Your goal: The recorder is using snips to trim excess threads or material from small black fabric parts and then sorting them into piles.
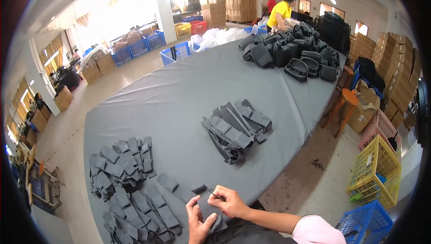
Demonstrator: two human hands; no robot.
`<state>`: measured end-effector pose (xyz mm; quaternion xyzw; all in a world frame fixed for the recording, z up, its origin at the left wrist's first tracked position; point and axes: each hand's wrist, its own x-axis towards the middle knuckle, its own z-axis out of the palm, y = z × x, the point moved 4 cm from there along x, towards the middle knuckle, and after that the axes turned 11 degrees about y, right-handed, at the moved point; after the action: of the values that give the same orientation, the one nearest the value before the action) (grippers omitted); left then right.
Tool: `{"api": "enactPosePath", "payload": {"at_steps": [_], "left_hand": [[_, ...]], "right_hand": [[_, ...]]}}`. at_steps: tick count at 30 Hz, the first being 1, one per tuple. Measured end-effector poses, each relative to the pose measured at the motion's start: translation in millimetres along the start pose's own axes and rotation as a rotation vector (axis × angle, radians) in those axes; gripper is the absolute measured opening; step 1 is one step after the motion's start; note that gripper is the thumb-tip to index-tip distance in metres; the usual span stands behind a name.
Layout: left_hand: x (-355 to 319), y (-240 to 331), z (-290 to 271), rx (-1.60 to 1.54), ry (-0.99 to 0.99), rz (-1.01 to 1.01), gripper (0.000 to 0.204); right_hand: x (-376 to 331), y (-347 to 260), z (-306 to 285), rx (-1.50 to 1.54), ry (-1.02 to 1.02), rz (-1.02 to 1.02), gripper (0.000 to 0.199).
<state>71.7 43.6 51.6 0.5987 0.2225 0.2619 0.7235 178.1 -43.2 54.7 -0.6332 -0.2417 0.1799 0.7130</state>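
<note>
Near the front edge of the table, my left hand (198, 222) curls its fingers around a dark grey fabric strip (217, 223), which shows beside the thumb. Just to its right, my right hand (230, 202) is closed in a pinch on a thin black piece (217, 195); its kind is too small to make out. A short dark fabric end (198, 189) rises beside the fingertips. To the left lies a single grey fabric strip (167, 183), next to two heaps of similar folded strips (121, 163), (141, 212). Farther up sits a stacked bundle of strips (231, 129).
Black pouches (292, 49) are piled at the table's far end, where a person in yellow (280, 14) bends over. Wooden stools (348, 98), a yellow crate (375, 170) and a blue crate (366, 221) stand along the right side. Cardboard boxes (381, 60) are stacked behind them.
</note>
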Motion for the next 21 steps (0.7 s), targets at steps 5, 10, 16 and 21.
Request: {"api": "enactPosePath", "payload": {"at_steps": [5,10,16,21], "left_hand": [[8,-5,-7,0.061,0.049,0.099,0.045],[6,-9,-8,0.227,0.015,0.197,0.041],[5,15,-1,0.499,-0.025,0.464,0.037],[3,18,-3,0.596,-0.018,0.556,0.048]], "right_hand": [[-4,11,-3,0.181,0.009,0.244,0.017],[-7,8,0,0.061,0.041,0.138,0.011],[-3,13,-2,0.388,-0.017,0.433,0.012],[-7,15,4,0.439,-0.077,0.544,0.016]]}}
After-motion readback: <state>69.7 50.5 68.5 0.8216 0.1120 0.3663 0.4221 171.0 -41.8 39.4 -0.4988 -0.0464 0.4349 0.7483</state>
